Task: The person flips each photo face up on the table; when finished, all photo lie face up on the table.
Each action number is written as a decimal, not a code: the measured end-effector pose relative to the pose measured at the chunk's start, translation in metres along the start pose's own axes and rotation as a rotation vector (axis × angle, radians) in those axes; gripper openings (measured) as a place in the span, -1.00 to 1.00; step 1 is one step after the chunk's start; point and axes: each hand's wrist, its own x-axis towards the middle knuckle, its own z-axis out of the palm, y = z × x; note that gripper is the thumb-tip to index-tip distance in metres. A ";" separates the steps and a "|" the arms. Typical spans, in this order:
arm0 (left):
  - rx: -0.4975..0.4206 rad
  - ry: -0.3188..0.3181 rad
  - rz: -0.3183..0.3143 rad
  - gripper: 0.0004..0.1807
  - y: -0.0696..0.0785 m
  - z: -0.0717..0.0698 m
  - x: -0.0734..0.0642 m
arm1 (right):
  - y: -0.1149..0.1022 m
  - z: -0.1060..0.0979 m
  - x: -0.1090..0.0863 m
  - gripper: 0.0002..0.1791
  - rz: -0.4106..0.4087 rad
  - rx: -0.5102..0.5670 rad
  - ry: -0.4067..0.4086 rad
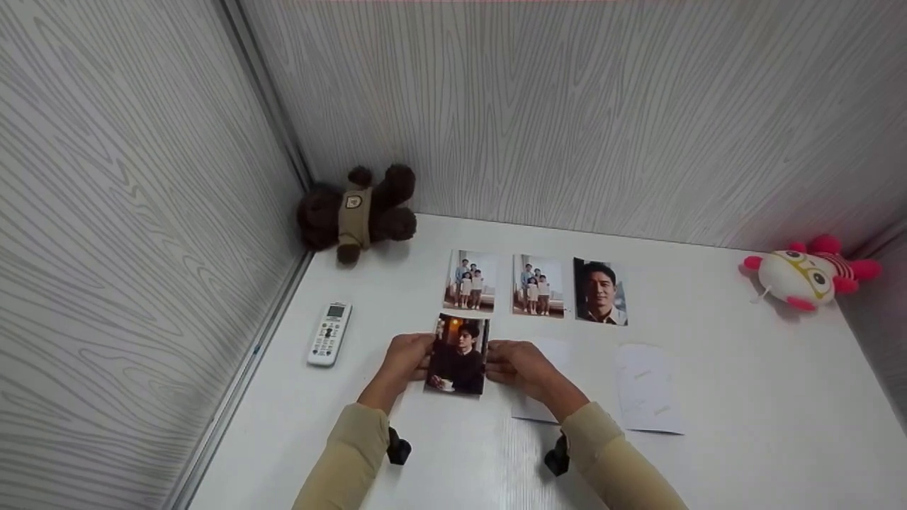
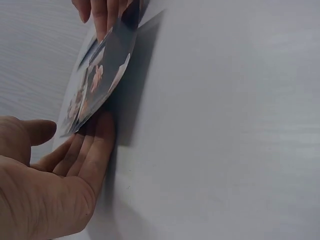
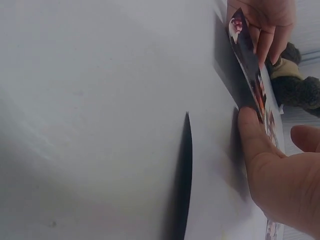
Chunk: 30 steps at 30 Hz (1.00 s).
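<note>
A photo print (image 1: 459, 361) of a person with a white cup is between my hands, a little above the white table, its shadow beneath. At its left edge is my left hand (image 1: 405, 360). In the left wrist view, the extended fingers (image 2: 92, 155) reach under the photo's edge and the thumb stands apart. My right hand (image 1: 523, 365) touches the opposite edge. The right wrist view has its fingers (image 3: 252, 132) extended against the print, thumb away from it. Behind lie two family photos (image 1: 471, 282) (image 1: 538, 285) and a portrait photo (image 1: 601, 292) in a row.
Two face-down prints lie to the right, one blank sheet (image 1: 535, 409) partly under my right arm, the other (image 1: 648, 388) beyond it. A remote control (image 1: 330, 334) lies left. A brown teddy bear (image 1: 358, 216) and a white-and-pink plush toy (image 1: 801, 276) sit near the back corners.
</note>
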 end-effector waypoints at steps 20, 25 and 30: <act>0.073 0.103 0.042 -0.52 0.001 -0.009 -0.004 | -0.003 0.000 -0.004 -0.47 -0.014 -0.042 0.013; 0.064 0.131 0.054 -0.54 -0.001 -0.011 -0.005 | -0.005 0.000 -0.011 -0.46 -0.028 -0.085 -0.004; 0.072 0.155 0.065 -0.58 -0.003 -0.012 -0.005 | -0.005 -0.002 -0.014 -0.46 -0.028 -0.108 -0.026</act>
